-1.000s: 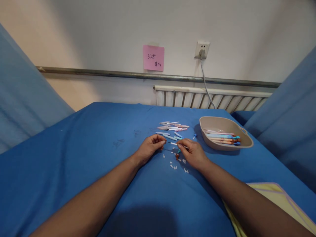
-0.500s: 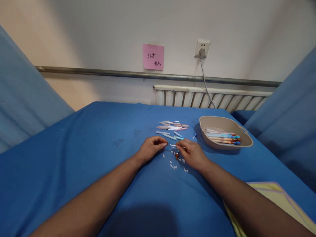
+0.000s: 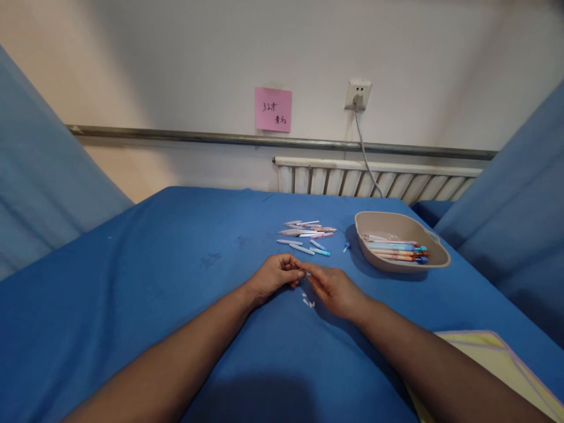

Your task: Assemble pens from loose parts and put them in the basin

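My left hand (image 3: pixel 282 273) is closed in a pinch above the blue cloth (image 3: pixel 220 329). Its fingertips meet those of my right hand (image 3: pixel 335 289), whose fingers are pressed together. A pale bit of a thin white pen refill (image 3: pixel 307 275) shows between them; the rest is hidden by the fingers. Just below lie several small white tips (image 3: pixel 305 302). Beyond the hands are light blue pen barrels (image 3: pixel 302 249) and a loose pile of pink and white pen parts (image 3: pixel 304 233). A small blue pen topper (image 3: pixel 346 247) lies to their right.
At the right stands a beige basket (image 3: pixel 383 220) with several assembled pens (image 3: pixel 396 252) in it. A yellow cloth (image 3: pixel 480 358) lies under my right forearm. Behind the bed are a metal rail (image 3: pixel 211 138), a radiator (image 3: pixel 330 179) and a plugged-in cable (image 3: pixel 361 135). Blue curtains hang on both sides.
My hands have come together from slightly apart, so the white refill stretched between them is now mostly covered. My right hand now hides the brown piece and several white tips. The view has tilted up slightly.
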Available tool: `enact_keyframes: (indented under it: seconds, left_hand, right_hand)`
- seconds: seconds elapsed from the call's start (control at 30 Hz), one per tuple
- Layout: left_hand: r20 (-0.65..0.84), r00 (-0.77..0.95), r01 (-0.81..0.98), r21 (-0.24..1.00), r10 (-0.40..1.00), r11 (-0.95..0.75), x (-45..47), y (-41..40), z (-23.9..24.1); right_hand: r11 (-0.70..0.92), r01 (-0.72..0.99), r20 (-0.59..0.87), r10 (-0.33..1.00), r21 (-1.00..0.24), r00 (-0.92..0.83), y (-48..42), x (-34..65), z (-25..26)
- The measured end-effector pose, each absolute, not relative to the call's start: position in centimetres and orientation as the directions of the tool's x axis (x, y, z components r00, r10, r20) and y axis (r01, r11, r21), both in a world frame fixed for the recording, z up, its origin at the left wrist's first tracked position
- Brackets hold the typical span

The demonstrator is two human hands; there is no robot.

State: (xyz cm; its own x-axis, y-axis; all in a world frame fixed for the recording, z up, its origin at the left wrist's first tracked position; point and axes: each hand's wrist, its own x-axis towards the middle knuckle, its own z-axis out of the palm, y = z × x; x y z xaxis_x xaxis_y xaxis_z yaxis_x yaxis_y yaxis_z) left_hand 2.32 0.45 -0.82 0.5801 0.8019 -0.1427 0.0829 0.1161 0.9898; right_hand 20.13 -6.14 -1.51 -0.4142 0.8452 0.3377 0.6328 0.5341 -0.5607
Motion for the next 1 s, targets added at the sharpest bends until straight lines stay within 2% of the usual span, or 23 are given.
enact_keyframes:
  seconds: [0.1,0.2,0.3,0.33,0.4,0.47,0.53,0.63,0.8,0.9,1.0]
  left_hand:
    - [-0.142,0.625,0.067,0.989,0.768,0.128,2.3,0.4,-1.0]
    - [-0.115,0.66,0.068,0.993,0.743,0.093,2.2,0.8,-1.2]
    - [0.021,0.548,0.183,0.973,0.836,-0.145,1.9,2.2,-1.4]
    - [0.116,0.505,0.26,0.924,0.856,-0.278,1.9,2.8,-1.4]
    - [0.285,0.526,0.429,0.725,0.801,-0.539,1.9,3.9,-1.5]
    - [0.338,0.616,0.519,0.505,0.712,-0.689,2.1,4.6,-1.6]
    - [0.317,0.674,0.569,0.354,0.667,-0.742,2.3,4.9,-1.6]
    - [0.276,0.678,0.639,0.237,0.682,-0.731,2.6,4.7,-1.5]
    - [0.255,0.651,0.679,0.226,0.715,-0.698,2.4,4.1,-0.9]
    - [0.231,0.642,0.677,0.277,0.731,-0.682,2.3,3.8,-0.8]
    - [0.283,0.629,0.624,0.371,0.724,-0.687,2.1,3.6,-0.8]
  right_hand:
    - [0.575,0.601,0.388,0.818,-0.555,-0.425,-6.3,19.9,-1.6]
    - [0.533,0.606,0.429,0.843,-0.59,-0.323,-6.2,19.9,-1.6]
    - [0.405,0.616,0.416,0.899,-0.676,-0.135,-5.6,20.1,-1.8]
    - [0.359,0.61,0.398,0.914,-0.707,-0.077,-5.4,20.3,-1.9]
    - [0.289,0.579,0.362,0.932,-0.762,0.012,-4.7,20.6,-2.2]
    - [0.251,0.532,0.334,0.941,-0.809,0.063,-4.2,20.8,-2.6]
    - [0.237,0.485,0.313,0.947,-0.842,0.079,-3.9,21.0,-2.9]
    - [0.236,0.441,0.298,0.952,-0.866,0.075,-3.9,21.1,-3.0]
    - [0.233,0.444,0.289,0.955,-0.865,0.062,-3.9,21.3,-2.9]
    - [0.225,0.455,0.285,0.956,-0.862,0.065,-3.7,21.6,-3.1]
    - [0.22,0.459,0.282,0.957,-0.861,0.07,-3.5,21.9,-3.4]
